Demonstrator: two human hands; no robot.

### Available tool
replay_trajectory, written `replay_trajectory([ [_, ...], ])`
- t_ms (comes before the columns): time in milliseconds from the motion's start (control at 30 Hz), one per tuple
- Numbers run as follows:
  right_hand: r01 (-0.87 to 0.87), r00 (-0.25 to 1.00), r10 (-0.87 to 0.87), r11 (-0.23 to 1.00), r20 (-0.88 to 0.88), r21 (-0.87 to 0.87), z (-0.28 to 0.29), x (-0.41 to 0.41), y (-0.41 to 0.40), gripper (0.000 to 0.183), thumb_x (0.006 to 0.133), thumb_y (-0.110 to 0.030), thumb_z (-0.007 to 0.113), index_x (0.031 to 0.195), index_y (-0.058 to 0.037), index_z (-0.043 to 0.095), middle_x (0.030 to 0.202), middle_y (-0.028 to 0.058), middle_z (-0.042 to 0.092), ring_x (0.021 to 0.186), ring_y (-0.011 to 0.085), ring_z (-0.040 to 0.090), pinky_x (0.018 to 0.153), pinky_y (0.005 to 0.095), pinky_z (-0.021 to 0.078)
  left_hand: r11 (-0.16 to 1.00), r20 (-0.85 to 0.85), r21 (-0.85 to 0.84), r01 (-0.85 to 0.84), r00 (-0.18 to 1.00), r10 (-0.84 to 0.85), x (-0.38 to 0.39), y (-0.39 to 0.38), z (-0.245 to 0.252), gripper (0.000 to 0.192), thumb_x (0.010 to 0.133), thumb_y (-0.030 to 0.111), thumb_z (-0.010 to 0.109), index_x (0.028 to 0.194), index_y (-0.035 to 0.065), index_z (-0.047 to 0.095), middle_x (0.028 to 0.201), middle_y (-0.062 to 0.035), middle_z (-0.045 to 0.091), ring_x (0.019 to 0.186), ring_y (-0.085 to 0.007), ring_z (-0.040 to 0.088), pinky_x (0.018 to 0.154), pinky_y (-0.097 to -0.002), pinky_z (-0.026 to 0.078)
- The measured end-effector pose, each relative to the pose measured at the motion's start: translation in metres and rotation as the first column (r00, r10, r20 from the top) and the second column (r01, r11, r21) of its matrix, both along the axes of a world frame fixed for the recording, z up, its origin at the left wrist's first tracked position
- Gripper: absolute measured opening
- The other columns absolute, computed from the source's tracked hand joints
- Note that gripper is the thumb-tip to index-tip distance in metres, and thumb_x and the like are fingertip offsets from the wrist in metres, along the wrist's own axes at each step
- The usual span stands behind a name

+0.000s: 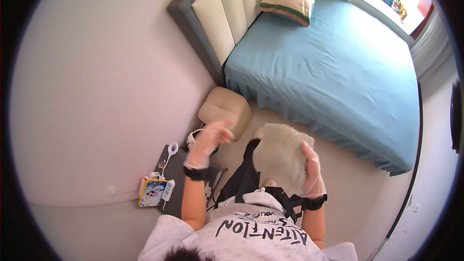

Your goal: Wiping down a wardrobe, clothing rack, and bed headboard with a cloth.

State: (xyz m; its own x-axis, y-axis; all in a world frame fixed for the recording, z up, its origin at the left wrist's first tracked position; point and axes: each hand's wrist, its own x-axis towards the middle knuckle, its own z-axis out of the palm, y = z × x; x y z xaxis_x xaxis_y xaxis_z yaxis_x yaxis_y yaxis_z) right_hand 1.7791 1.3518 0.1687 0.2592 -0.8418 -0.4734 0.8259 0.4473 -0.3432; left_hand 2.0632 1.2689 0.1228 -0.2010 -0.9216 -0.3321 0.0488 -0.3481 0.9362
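Observation:
My right hand, in a thin clear glove, grips the right edge of a grey-beige fluffy cloth, with the thumb over its near face. The cloth hangs in front of my dark trousers, above the floor. To the left, my gloved left hand is raised, blurred, with bent fingers somewhat apart and nothing visible in them. Behind its fingertips stands a beige padded stool. Partly hidden behind this hand is a white-rimmed object that I cannot make out. Both wrists wear black bands.
A dark grey side table at left carries a power strip, a white ring-topped device and a yellow-edged picture item. Ahead is a bed with blue bedding and a pillow. A wall bounds the left.

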Motion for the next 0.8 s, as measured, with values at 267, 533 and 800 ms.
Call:
replay_trajectory([
  [267,0.338,0.884,-0.381,0.921,-0.272,-0.194,-0.070,-0.026,-0.203,0.045,0.094,-0.031,0.040,0.126,0.0001,0.044,0.121,0.0120,0.054,0.109,0.0212,0.053,0.090,0.0315,0.0447,0.360,0.109,-0.834,-0.417,0.516,0.850,0.098,-0.339,0.072,0.044,0.091,0.037,0.052,0.120,0.0034,0.050,0.111,-0.0088,0.057,0.101,-0.0212,0.055,0.088,-0.0361,0.044],
  [533,0.329,0.790,-0.399,0.916,-0.465,-0.228,-0.007,-0.016,-0.342,0.051,0.093,-0.037,0.042,0.126,0.0011,0.045,0.118,0.0113,0.055,0.108,0.0188,0.053,0.088,0.0294,0.0443,0.419,0.382,-0.899,0.129,-0.240,0.893,0.093,-0.528,0.093,0.041,0.092,0.038,0.046,0.118,0.0070,0.054,0.113,-0.0125,0.060,0.102,-0.0278,0.058,0.084,-0.0363,0.047],
  [800,0.457,0.775,-0.514,0.857,-0.366,-0.237,0.015,-0.020,-0.410,0.054,0.091,-0.037,0.043,0.129,0.0009,0.040,0.123,0.0131,0.051,0.110,0.0253,0.052,0.090,0.0353,0.0456,0.322,0.214,-0.911,0.256,-0.374,0.902,0.078,-0.523,0.088,0.023,0.090,0.024,0.050,0.106,0.0131,0.063,0.107,-0.0014,0.065,0.090,-0.0182,0.064,0.072,-0.0297,0.051],
])
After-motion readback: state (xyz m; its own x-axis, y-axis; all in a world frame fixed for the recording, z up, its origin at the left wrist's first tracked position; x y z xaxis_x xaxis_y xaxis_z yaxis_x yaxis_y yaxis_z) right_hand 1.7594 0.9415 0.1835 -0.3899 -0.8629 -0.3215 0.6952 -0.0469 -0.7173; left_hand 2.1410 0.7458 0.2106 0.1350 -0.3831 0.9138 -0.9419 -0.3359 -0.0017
